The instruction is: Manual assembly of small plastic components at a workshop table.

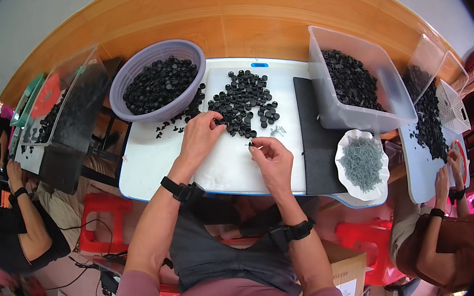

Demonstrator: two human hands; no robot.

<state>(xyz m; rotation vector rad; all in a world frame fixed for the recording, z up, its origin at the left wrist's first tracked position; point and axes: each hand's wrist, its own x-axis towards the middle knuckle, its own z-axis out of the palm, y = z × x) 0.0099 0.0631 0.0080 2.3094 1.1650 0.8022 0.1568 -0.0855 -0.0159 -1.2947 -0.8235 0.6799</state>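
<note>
My left hand (198, 136) is closed at the lower left edge of a loose pile of black round caps (246, 103), its thumb and forefinger pinched on a dark piece that looks like one of these caps. To the right, my right hand (273, 163) pinches a small black part (251, 144), from which a thin grey tip seems to stick out. Between that hand and the pile lie several thin grey pins (278, 130). All this rests on a white padded sheet (223, 167) on the table.
A purple basket (119, 87) of black caps stands at the left, with small black parts (178, 123) scattered below. On the right are a clear bin (348, 111) of black parts, a black mat (315, 157) and a white scalloped dish (384, 177) of grey pins. Co-workers sit on both sides.
</note>
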